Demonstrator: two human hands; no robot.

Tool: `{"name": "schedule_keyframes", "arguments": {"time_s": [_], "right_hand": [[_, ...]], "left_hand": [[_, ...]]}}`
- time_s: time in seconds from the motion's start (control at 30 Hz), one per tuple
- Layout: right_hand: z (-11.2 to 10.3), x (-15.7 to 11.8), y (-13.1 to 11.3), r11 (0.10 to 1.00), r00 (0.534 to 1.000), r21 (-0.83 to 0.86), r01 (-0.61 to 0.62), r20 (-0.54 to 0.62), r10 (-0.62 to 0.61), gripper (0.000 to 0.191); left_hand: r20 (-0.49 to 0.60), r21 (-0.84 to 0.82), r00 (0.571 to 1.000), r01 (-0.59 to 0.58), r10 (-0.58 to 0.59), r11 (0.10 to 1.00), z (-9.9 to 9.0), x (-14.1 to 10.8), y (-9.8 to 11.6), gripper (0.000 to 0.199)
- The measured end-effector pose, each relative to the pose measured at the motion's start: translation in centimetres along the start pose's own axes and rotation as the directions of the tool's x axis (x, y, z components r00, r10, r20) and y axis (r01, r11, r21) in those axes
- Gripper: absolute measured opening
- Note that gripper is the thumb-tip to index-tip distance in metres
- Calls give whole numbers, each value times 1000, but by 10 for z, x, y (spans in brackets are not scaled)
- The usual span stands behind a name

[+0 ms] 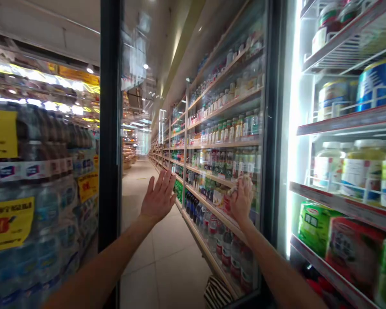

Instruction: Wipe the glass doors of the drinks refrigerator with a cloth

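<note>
A glass door (196,98) with a dark frame (110,128) stands open in front of me. My left hand (159,195) lies flat against the glass near its middle, fingers spread, holding nothing. Further right on the same pane, my right hand (241,199) presses a light crumpled cloth (247,182) to the glass. The cloth shows above and around the fingers. Shelves of bottles (225,133) appear in or through the glass behind both hands.
Lit cooler shelves (344,118) with bottles, cans and packs are close on the right. Stacked bottled drinks (48,206) with yellow price signs (11,223) stand at the left. Striped fabric (217,294) shows at the bottom.
</note>
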State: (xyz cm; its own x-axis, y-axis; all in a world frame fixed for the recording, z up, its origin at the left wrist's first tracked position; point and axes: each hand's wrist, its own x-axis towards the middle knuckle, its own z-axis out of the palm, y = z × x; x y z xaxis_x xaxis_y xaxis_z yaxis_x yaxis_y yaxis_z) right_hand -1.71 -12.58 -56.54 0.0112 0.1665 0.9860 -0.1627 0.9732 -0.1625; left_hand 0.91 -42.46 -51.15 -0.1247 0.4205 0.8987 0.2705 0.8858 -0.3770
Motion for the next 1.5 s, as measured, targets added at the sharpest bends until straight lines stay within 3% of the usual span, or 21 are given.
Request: {"name": "schedule_keyframes", "arguments": {"time_s": [0.07, 0.17, 0.23, 0.3, 0.37, 0.47, 0.57, 0.63, 0.7, 0.77, 0.83, 0.9, 0.93, 1.03, 1.1, 1.17, 1.23, 1.3, 1.33, 1.43, 1.5], "right_hand": [[-3, -6, -1, 989, 986, 51, 138, 86, -142, 59], [-8, -10, 2, 935, 918, 124, 332, 187, -350, 59], [-8, -6, 13, 966, 956, 87, 244, 147, -254, 58], [-6, -1, 24, 998, 998, 41, 44, 53, -46, 57], [-4, 3, 28, 998, 999, 43, -37, 11, 36, 57], [-3, 2, 12, 972, 975, 135, 193, 88, -206, 56], [-2, 3, -5, 880, 877, 242, 409, 163, -452, 56], [-1, 8, -7, 910, 910, 216, 354, 143, -388, 56], [0, 13, -4, 969, 976, 150, 194, 72, -206, 57], [-1, 15, -3, 984, 991, 131, 121, 43, -127, 58], [-2, 14, -5, 951, 956, 180, 253, 107, -275, 58], [-3, 15, -6, 887, 878, 234, 398, 182, -442, 56], [-3, 17, -5, 881, 869, 231, 413, 192, -457, 55], [0, 28, 1, 977, 979, 123, 174, 81, -185, 55], [2, 36, 0, 995, 999, 93, 36, 7, -37, 56], [2, 40, -8, 982, 988, 127, 142, 47, -149, 56], [0, 42, -20, 901, 900, 211, 379, 141, -412, 56], [-1, 46, -27, 821, 810, 268, 504, 184, -557, 56], [1, 50, -27, 834, 824, 256, 489, 178, -538, 55], [8, 66, -23, 964, 973, 152, 217, 50, -227, 54], [12, 73, -25, 983, 993, 137, 118, -18, -117, 53]], "left_hand": [[-7, 0, 1000, 1, -1, 1000, 1, 0, 0, 59], [-11, -4, 1000, 5, -5, 1000, 0, 0, 0, 58], [-4, -8, 1000, 9, -10, 1000, 0, 0, 0, 60], [-2, -14, 1000, 8, -8, 1000, -1, 0, 0, 62], [-6, -20, 1000, 7, -7, 1000, 0, 0, 0, 63], [-19, -23, 1000, 2, -2, 1000, 0, 0, 0, 63], [-23, -17, 1000, 3, -4, 1000, 1, 0, 0, 62], [-20, -13, 1000, 1, -1, 1000, 0, 0, 0, 61], [-9, -11, 1000, 0, 0, 1000, 0, 0, 0, 61], [2, -13, 1000, 2, -2, 1000, 0, 0, 0, 61], [10, -16, 1000, 6, -6, 1000, 0, 0, 0, 62], [10, -17, 1000, 3, -3, 1000, 0, 0, 0, 62], [8, -15, 1000, 2, -2, 1000, 0, 0, 0, 61], [3, -12, 1000, -7, 7, 1000, -1, 0, 0, 61], [5, -12, 1000, -10, 10, 1000, -2, 0, 1, 62], [7, -10, 1000, -6, 6, 1000, -2, 0, 1, 62], [0, -6, 1000, -3, 3, 1000, -2, 0, 1, 61], [-14, -3, 1000, -6, 6, 1000, -3, 0, 1, 61], [-21, -1, 1000, -7, 7, 1000, -3, 0, 1, 61], [-24, 6, 1000, -5, 5, 1000, -3, 0, 0, 58], [-17, 7, 1000, 0, 0, 1000, -3, 1, 1, 56]]}}
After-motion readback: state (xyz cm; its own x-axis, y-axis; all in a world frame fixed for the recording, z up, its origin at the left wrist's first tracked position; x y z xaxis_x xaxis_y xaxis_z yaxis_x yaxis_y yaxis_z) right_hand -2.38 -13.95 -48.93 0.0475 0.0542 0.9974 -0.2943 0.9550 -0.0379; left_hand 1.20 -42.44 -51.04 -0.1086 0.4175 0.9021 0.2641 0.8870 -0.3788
